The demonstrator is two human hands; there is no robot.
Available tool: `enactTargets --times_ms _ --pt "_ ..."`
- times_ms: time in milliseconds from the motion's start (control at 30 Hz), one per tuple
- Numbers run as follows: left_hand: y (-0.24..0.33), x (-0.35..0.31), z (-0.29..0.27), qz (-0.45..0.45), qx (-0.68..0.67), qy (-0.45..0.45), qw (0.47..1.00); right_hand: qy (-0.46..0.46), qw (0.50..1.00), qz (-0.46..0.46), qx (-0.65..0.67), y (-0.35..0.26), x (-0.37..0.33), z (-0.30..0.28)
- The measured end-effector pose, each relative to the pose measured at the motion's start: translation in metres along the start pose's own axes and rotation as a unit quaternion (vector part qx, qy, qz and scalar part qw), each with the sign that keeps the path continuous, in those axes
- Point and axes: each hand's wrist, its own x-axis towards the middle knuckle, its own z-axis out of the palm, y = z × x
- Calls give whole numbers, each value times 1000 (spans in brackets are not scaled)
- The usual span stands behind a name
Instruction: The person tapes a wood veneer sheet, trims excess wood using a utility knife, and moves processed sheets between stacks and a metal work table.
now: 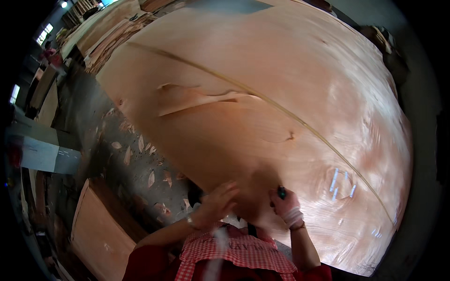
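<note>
A large sheet of pale reddish wood veneer [225, 136] spreads out before me. My left hand [216, 203] is over its near edge, bare and somewhat blurred, with fingers stretched out and nothing seen in them. To its right my right hand [287, 208], in a pale glove, is closed around a small tool with a dark handle [281, 192]; its working end cannot be made out. A split with a lifted, curled flap [201, 100] runs across the sheet farther off. Short strips of whitish tape [334, 180] surround a knot-like patch on the right.
A long thin wooden strip [262, 96] lies diagonally across the veneer. Veneer scraps [127, 154] litter the grey floor at left. A stack of sheets [101, 234] stands at lower left, more piled veneer [117, 42] at far left. A person [51, 56] is in the far left background.
</note>
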Motion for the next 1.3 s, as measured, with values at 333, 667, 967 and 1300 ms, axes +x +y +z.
enactTargets --times_ms 333,667,967,1300 --pt "-112 -168 -200 -134 44 123 982 186 886 -243 -348 -156 77 194" --pt "-231 -99 -367 -56 112 195 973 127 794 -268 -530 -245 164 230" --pt "-241 2 -504 33 -217 94 971 195 874 -226 -383 -295 192 261" --pt "-454 65 -600 -5 -74 80 994 298 923 -119 -212 -335 171 332"
